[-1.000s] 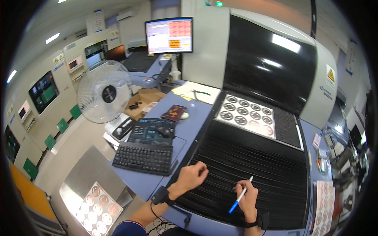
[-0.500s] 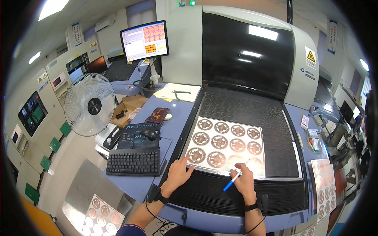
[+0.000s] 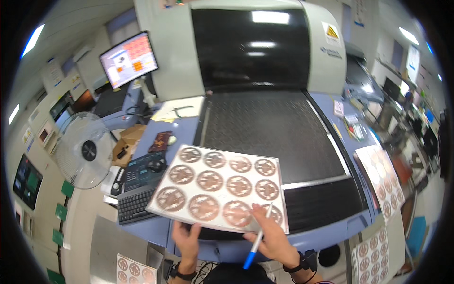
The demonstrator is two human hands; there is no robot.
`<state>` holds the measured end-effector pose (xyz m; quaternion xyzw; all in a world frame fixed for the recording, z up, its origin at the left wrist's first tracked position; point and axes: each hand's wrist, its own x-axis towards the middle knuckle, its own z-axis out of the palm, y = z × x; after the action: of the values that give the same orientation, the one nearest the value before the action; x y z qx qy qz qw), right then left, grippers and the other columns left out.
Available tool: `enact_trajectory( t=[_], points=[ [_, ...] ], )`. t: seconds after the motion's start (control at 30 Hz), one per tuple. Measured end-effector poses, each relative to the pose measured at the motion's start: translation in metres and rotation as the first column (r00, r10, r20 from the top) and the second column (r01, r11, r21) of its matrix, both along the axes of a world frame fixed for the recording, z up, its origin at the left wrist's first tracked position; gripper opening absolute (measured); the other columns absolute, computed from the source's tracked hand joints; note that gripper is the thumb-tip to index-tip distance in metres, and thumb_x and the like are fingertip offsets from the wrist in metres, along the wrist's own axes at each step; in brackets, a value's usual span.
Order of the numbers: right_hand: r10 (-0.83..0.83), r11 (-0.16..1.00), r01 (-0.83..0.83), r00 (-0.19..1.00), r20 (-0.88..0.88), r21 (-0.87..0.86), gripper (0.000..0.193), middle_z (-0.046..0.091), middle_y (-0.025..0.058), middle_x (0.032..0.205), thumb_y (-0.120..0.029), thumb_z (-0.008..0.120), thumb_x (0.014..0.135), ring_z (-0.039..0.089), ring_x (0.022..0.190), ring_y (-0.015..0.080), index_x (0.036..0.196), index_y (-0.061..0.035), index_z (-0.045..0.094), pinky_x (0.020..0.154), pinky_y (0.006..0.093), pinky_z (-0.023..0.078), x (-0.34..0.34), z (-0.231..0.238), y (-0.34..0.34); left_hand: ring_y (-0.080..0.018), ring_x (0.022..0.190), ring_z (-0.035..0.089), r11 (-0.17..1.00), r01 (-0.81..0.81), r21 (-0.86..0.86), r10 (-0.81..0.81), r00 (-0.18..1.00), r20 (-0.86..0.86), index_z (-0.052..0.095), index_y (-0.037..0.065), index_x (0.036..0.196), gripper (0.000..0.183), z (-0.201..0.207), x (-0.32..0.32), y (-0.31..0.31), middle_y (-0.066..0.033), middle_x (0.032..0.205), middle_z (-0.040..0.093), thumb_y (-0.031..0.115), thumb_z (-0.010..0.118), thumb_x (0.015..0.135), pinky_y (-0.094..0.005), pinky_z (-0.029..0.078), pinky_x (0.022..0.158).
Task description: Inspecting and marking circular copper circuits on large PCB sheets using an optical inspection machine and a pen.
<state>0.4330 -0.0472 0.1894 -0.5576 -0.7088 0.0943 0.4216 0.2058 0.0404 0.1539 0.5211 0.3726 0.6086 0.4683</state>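
Observation, from my remote station: the white panel (image 3: 224, 173) with copper-coloured round patterns has come off the machine bed (image 3: 255, 132), where it lay flat half a second ago. It is now raised and tilted in front of the bed, its left corner overlapping the keyboard (image 3: 135, 206) in my view. I take its weight to be on the hands now, not the bed.

Grip: my left hand (image 3: 187, 241) is at the near edge, thumb and fingers parted; whether they pinch it, I cannot tell. My right hand (image 3: 272, 236) is closed on the near edge further right, fingers over the face (it also holds a blue-ended marker (image 3: 254, 249), slanting upward).

Surface: dark and textured, with a pale strip (image 3: 317, 181) along the front; a black-windowed hood (image 3: 250, 52) stands behind.

Room: monitor (image 3: 128, 59) lit at left, fan (image 3: 89, 150) below it, plier-like tool (image 3: 182, 112) on paper (image 3: 163, 112). Similar patterned sheets (image 3: 373, 255) lie at lower right.
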Motion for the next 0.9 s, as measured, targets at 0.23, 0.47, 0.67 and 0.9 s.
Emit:
enact_trajectory(
  t=[0.23, 0.47, 0.67, 0.9],
  points=[
    [-0.327, 0.941, 0.135, 0.591, -0.737, -0.309, 0.034, 0.067, 0.0071, 0.08, -0.028, 0.053, 0.101, 0.058, 0.069, 0.0098, 0.105, 0.0025, 0.068, 0.06, 0.0244, 0.046, 0.061, -0.085, -0.024, -0.0267, 0.123, 0.047, 0.988, -0.113, 0.103, 0.136, 0.957, -0.258, 0.039, -0.013, 0.137, 0.06, -0.051, -0.071, -0.025, -0.0206, 0.134, 0.049, 0.003, 0.059, 0.083, -0.0379, 0.032, 0.108],
    [-0.481, 0.871, 0.321, 0.713, -0.51, -0.371, 0.01, 0.068, 0.0062, 0.074, -0.005, 0.066, 0.084, 0.059, 0.063, 0.0077, 0.089, 0.0034, 0.067, 0.057, 0.0225, 0.047, 0.053, -0.083, -0.025, -0.0182, 0.103, 0.056, 0.978, -0.194, 0.081, 0.207, 0.956, -0.21, 0.036, -0.013, 0.141, 0.061, -0.08, -0.077, -0.022, -0.0169, 0.119, 0.058, 0.008, 0.055, 0.087, -0.0294, 0.045, 0.087],
    [-0.448, 0.894, 0.372, 0.78, -0.438, -0.252, 0.011, 0.067, 0.0103, 0.069, -0.006, 0.068, 0.082, 0.062, 0.059, 0.0112, 0.08, 0.0037, 0.064, 0.053, 0.0249, 0.047, 0.049, -0.081, -0.023, -0.0231, 0.106, 0.056, 0.977, -0.187, 0.099, 0.203, 0.962, -0.184, 0.03, -0.015, 0.143, 0.066, -0.065, -0.065, -0.027, -0.021, 0.122, 0.056, 0.01, 0.054, 0.087, -0.0346, 0.044, 0.093],
    [-0.406, 0.912, 0.329, 0.813, -0.417, -0.246, 0.008, 0.067, 0.0099, 0.068, -0.004, 0.068, 0.081, 0.061, 0.056, 0.0111, 0.081, 0.003, 0.064, 0.051, 0.0252, 0.047, 0.048, -0.08, -0.025, -0.0223, 0.104, 0.057, 0.969, -0.222, 0.105, 0.235, 0.963, -0.135, 0.03, -0.015, 0.143, 0.067, -0.075, -0.072, -0.024, -0.0213, 0.12, 0.057, 0.011, 0.055, 0.086, -0.0337, 0.044, 0.091]
  ],
)
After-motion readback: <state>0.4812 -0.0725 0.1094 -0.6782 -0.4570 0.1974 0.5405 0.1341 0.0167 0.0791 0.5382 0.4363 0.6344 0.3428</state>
